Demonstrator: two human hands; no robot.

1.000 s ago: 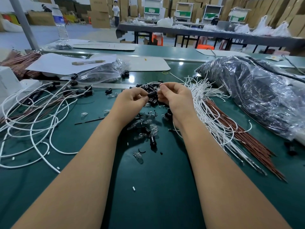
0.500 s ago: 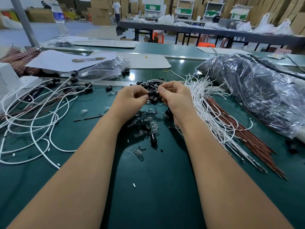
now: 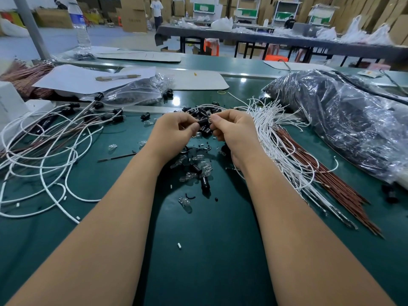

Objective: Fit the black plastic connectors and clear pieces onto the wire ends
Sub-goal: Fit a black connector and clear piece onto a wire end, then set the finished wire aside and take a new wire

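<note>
We pinch a black connector [image 3: 202, 123] between our left hand [image 3: 174, 134] and right hand [image 3: 231, 131], above the loose pile at twelve o'clock. We should keep it square to the wire [image 3: 268, 138] and press gently, straight in.

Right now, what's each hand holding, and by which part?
Both hands pinch one small black plastic connector between them: left hand on its left end, right hand at its right end. Whether a clear piece sits in the right grip cannot be told.

green bench [image 3: 198, 272] | long dark table [image 3: 276, 39] | stacked cardboard boxes [image 3: 133, 16]
</note>
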